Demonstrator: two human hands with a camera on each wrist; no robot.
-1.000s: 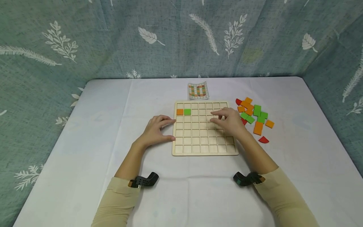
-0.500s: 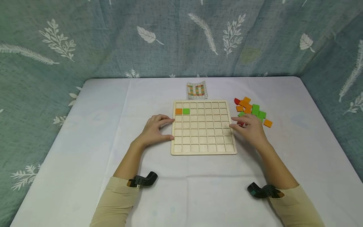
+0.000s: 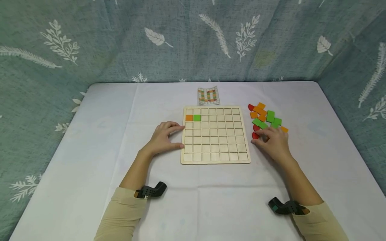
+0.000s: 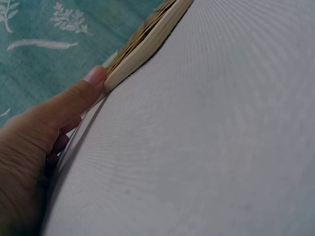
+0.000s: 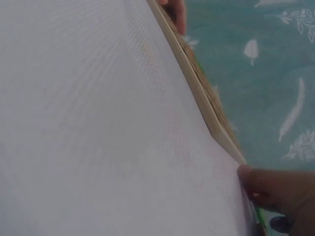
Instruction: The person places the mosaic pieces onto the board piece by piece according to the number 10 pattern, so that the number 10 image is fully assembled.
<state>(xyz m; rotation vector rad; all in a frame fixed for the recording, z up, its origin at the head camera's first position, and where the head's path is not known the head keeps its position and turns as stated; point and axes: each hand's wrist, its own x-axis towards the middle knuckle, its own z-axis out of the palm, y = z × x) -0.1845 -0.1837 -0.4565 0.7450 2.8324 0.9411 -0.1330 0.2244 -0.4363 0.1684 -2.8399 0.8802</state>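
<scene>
My left hand [image 3: 164,135] lies at the left side of a pale wooden grid board [image 3: 214,158], thumb and forefinger touching its edge. In the left wrist view the thumb [image 4: 81,96] rests at the board's corner. One orange square tile [image 3: 189,117] and one green square tile [image 3: 197,117] sit side by side in the board's second row. Right of the board, my right hand [image 3: 274,142] is low over the loose tiles, thumb and forefinger apart. A red rounded tile [image 3: 255,135] shows between those fingertips. The palm hides some tiles beneath it.
Beyond the hand lie several loose tiles, among them green tiles [image 3: 270,116], orange tiles [image 3: 260,109] and another red tile [image 3: 251,107]. A small printed pattern card [image 3: 208,96] stands behind the board. White cloth [image 3: 181,207] covers the table, with a patterned curtain [image 3: 181,40] behind.
My right hand has moved from over the board's right part to the loose tiles at the right, then slightly lower. The left hand has stayed at the board's edge.
</scene>
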